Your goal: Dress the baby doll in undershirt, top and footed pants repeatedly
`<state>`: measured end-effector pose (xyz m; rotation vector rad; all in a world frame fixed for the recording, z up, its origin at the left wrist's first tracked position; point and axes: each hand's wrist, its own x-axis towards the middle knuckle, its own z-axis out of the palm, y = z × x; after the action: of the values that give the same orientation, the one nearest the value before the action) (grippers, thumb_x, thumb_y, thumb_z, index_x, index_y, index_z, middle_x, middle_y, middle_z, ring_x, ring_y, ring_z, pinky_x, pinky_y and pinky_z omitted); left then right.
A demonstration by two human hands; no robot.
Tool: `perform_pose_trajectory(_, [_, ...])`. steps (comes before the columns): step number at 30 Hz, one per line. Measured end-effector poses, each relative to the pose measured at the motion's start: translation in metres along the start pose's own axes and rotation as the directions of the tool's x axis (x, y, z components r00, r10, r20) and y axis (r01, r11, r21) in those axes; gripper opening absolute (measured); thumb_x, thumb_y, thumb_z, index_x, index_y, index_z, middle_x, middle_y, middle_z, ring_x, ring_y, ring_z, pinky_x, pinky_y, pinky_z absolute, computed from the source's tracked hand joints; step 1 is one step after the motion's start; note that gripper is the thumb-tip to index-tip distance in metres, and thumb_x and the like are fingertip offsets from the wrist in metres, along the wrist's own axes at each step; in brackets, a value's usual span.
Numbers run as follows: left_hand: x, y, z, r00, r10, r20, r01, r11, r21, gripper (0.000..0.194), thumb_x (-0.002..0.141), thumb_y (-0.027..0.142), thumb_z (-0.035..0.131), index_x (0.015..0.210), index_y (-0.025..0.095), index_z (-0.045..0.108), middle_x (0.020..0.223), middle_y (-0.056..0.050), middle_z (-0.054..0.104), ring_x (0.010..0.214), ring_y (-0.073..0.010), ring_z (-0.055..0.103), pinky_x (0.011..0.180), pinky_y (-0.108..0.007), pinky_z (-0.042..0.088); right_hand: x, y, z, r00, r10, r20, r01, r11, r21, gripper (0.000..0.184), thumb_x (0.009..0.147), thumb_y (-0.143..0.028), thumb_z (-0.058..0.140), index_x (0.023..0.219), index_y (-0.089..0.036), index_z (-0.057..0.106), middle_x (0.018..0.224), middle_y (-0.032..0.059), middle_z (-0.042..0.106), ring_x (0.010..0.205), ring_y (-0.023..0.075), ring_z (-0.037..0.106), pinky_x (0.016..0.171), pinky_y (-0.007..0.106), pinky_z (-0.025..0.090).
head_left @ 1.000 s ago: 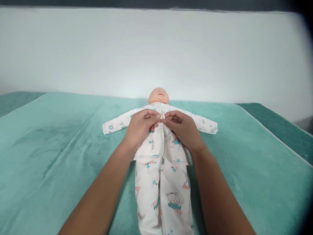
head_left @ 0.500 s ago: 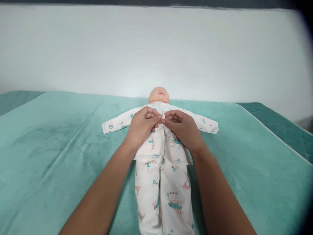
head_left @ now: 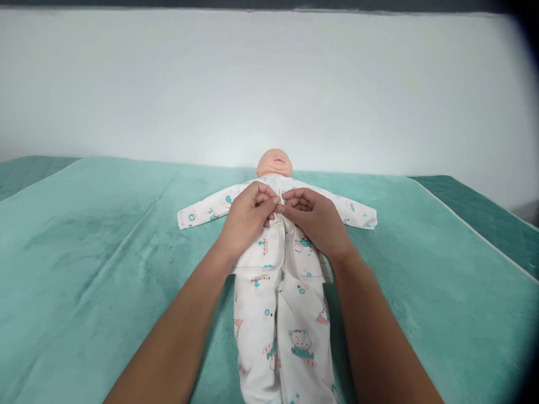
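A baby doll lies on its back with its head away from me, dressed in a white printed baby shirt and matching trousers. Both sleeves stretch out sideways. At the chest, my left hand pinches one edge of the shirt's front opening between thumb and fingers. Closed on the other edge, my right hand meets it with the thumb tips nearly touching. My fingers hide the exact spot they grip. Below them the front edges part towards the hem.
A light green plush cover lies under the doll, with creases on the left. Darker green fabric shows at the right and far left edges. A white wall rises just behind the doll's head.
Both hands stay pinched at the shirt's chest, with only slight finger movement. The doll and shirt appear almost unmoved; the view has shifted very slightly.
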<state>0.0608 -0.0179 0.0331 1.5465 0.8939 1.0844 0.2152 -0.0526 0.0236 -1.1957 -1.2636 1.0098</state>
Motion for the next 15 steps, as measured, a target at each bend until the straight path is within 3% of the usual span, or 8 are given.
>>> perform_pose_trajectory(8, [-0.0024, -0.0008, -0.0009, 0.999, 0.03, 0.029, -0.035, 0.987, 0.156, 0.019, 0.092, 0.042, 0.053, 0.093, 0.024, 0.057, 0.067, 0.002, 0.061, 0.056, -0.0104, 0.054, 0.05, -0.021, 0.039, -0.0002, -0.0029, 0.0028, 1.0, 0.014, -0.012, -0.015, 0.996, -0.091, 0.029, 0.074, -0.038, 0.073, 0.095, -0.02, 0.064, 0.074, -0.0023, 0.063, 0.06, 0.009, 0.05, 0.053, 0.023, 0.036])
perform_pose_trajectory(15, [-0.002, -0.0015, -0.0001, 1.0, 0.006, 0.007, -0.007, 0.99, 0.143, 0.017, 0.088, 0.04, 0.058, 0.092, 0.024, 0.058, 0.066, 0.003, 0.061, 0.056, -0.0109, 0.054, 0.051, -0.021, 0.039, -0.0038, -0.0058, 0.0074, 0.999, -0.027, -0.045, 0.015, 0.968, -0.249, 0.023, 0.073, -0.03, 0.07, 0.094, -0.023, 0.064, 0.073, -0.0027, 0.065, 0.061, 0.0111, 0.052, 0.054, 0.024, 0.037])
